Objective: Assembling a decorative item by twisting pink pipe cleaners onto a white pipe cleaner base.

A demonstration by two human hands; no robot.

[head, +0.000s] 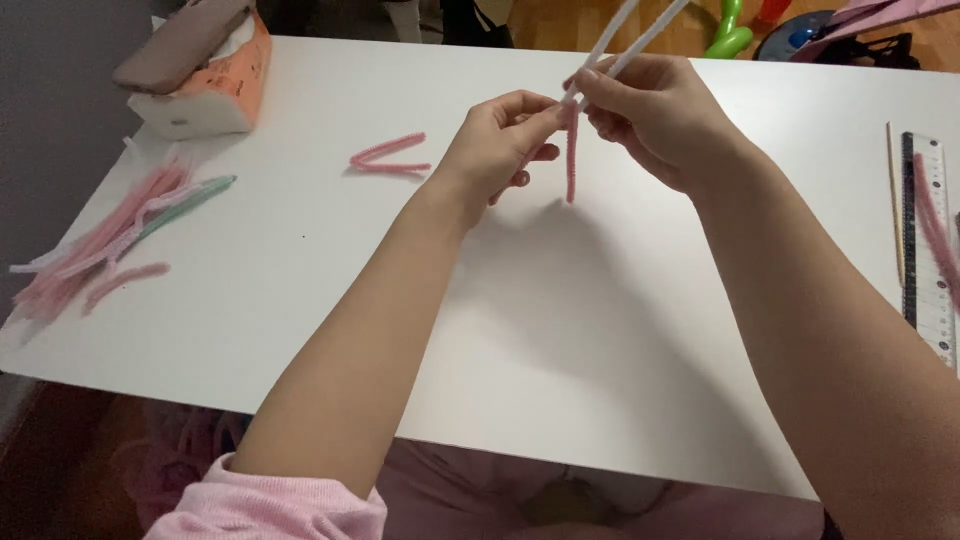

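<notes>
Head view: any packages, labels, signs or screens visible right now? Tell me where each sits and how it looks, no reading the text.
Tissue pack: far left corner of the white table, soft block, orange and white wrap, a flat brownish case on top.
Ruler: right table edge, long flat strip with printed markings, dark border.
No signs or screens in view.

Your left hand (497, 150) and right hand (655, 118) pinch fuzzy, matt pipe cleaners: a pink one (571, 160) hanging down and two white ones (628, 40) running up toward 1 o'clock. The table (560, 330) is smooth, matt white. At 9 o'clock lies a heap of fuzzy pink stems (95, 245); at 3 o'clock a clear plastic ruler (930, 250) beside a thin wooden stick (894, 200). Your sleeve (270, 505) is soft pink knit.
</notes>
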